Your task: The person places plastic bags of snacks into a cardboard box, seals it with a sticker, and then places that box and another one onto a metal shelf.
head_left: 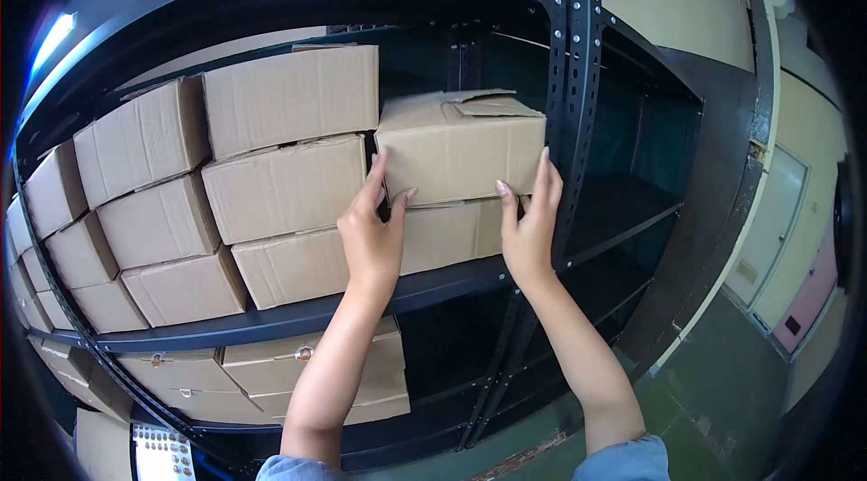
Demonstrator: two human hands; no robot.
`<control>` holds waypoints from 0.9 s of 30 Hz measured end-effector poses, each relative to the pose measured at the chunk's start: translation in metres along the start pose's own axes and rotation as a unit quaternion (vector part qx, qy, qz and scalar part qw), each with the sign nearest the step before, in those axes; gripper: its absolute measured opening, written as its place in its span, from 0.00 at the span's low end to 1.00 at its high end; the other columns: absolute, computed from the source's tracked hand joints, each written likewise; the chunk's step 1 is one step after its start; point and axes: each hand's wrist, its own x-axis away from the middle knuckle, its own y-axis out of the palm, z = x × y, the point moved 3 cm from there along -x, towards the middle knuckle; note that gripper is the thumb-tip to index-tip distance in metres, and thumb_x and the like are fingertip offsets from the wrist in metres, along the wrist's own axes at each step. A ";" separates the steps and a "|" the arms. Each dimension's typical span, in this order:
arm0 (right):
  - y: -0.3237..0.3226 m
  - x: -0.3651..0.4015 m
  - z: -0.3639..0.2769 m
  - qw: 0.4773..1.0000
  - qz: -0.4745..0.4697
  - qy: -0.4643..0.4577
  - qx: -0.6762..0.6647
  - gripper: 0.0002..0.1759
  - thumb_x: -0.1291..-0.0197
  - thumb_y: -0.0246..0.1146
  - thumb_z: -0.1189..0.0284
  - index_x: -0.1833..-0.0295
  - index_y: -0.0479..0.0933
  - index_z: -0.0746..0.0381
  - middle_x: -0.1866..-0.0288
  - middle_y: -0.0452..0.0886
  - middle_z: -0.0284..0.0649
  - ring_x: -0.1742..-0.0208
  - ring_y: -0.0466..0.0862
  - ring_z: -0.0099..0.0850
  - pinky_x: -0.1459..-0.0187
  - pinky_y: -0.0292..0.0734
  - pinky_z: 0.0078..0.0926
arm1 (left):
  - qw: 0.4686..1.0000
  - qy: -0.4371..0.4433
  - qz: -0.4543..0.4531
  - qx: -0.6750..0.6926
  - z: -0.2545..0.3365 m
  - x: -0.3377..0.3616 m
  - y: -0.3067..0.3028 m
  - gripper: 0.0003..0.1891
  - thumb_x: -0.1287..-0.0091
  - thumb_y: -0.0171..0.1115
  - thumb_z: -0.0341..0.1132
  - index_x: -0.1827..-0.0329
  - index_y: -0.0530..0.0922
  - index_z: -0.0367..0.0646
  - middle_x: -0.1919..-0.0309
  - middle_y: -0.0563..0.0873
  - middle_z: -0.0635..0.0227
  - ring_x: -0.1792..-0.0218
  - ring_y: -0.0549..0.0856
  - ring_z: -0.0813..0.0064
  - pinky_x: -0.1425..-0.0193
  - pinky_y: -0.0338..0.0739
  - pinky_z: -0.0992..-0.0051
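A brown cardboard box [465, 151] sits between my two hands, on top of another cardboard box [452, 237] on the shelf. One of its top flaps is slightly raised. My left hand [370, 237] grips the left side, fingers along the edge and thumb on the lower front. At the opposite side, my right hand [531, 228] has its fingers along the right edge and its thumb against the lower front corner. Close to my left hand stands a stack of similar boxes [284, 187]. Some fingertips are hidden behind the held box's sides.
A dark metal upright [582, 56] with holes rises just right of the box. The shelf's front beam [298, 325] runs below the stacks. More boxes [172, 382] stand on the lower shelf. A doorway [772, 219] and green floor [713, 391] lie at the right.
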 end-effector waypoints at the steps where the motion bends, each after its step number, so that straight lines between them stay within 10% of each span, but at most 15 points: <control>1: 0.002 0.001 -0.003 0.996 -0.014 -0.033 0.078 0.40 0.30 0.61 0.64 0.21 0.48 0.64 0.30 0.59 0.58 0.30 0.65 0.54 0.33 0.68 0.50 | 0.996 0.026 -0.017 -0.079 -0.003 0.001 -0.001 0.29 0.38 0.67 0.21 0.32 0.74 0.43 0.38 0.80 0.52 0.39 0.82 0.60 0.37 0.79 0.67; 6: 0.001 0.005 0.001 0.960 -0.055 -0.034 0.273 0.37 0.30 0.59 0.60 0.21 0.55 0.57 0.30 0.57 0.56 0.32 0.60 0.52 0.31 0.54 0.53 | 0.977 -0.052 -0.110 -0.175 0.006 0.015 0.005 0.22 0.36 0.66 0.25 0.38 0.80 0.50 0.40 0.82 0.58 0.46 0.85 0.58 0.47 0.82 0.66; 8: 0.003 0.008 0.010 0.955 -0.055 -0.023 0.291 0.39 0.31 0.61 0.57 0.21 0.55 0.55 0.29 0.56 0.56 0.31 0.59 0.53 0.31 0.53 0.56 | 0.968 0.113 -0.074 -0.213 0.016 0.023 0.004 0.19 0.36 0.64 0.24 0.42 0.82 0.50 0.43 0.84 0.59 0.49 0.86 0.57 0.50 0.82 0.66; 12: -0.003 0.002 -0.007 0.939 -0.027 -0.132 0.317 0.46 0.38 0.65 0.50 0.19 0.52 0.49 0.25 0.52 0.57 0.26 0.54 0.58 0.32 0.52 0.61 | 0.967 0.129 -0.076 -0.204 0.036 0.035 -0.024 0.14 0.37 0.62 0.22 0.50 0.84 0.46 0.48 0.86 0.61 0.50 0.87 0.57 0.49 0.82 0.67; 19: 0.025 -0.056 -0.036 0.912 -0.275 -0.217 0.213 0.73 0.70 0.83 0.64 0.18 0.44 0.47 0.24 0.60 0.43 0.21 0.57 0.48 0.24 0.44 0.64 | 0.948 0.149 -0.119 -0.253 0.083 0.069 -0.077 0.13 0.41 0.61 0.20 0.56 0.83 0.44 0.52 0.87 0.63 0.60 0.88 0.62 0.57 0.82 0.69; 27: 0.013 -0.071 -0.033 0.912 -0.312 -0.195 0.182 0.50 0.61 0.77 0.80 0.29 0.64 0.53 0.27 0.65 0.42 0.24 0.64 0.46 0.24 0.53 0.59 | 0.922 0.114 -0.143 -0.341 0.135 0.129 -0.184 0.13 0.41 0.61 0.19 0.57 0.84 0.45 0.54 0.87 0.66 0.57 0.88 0.62 0.56 0.83 0.67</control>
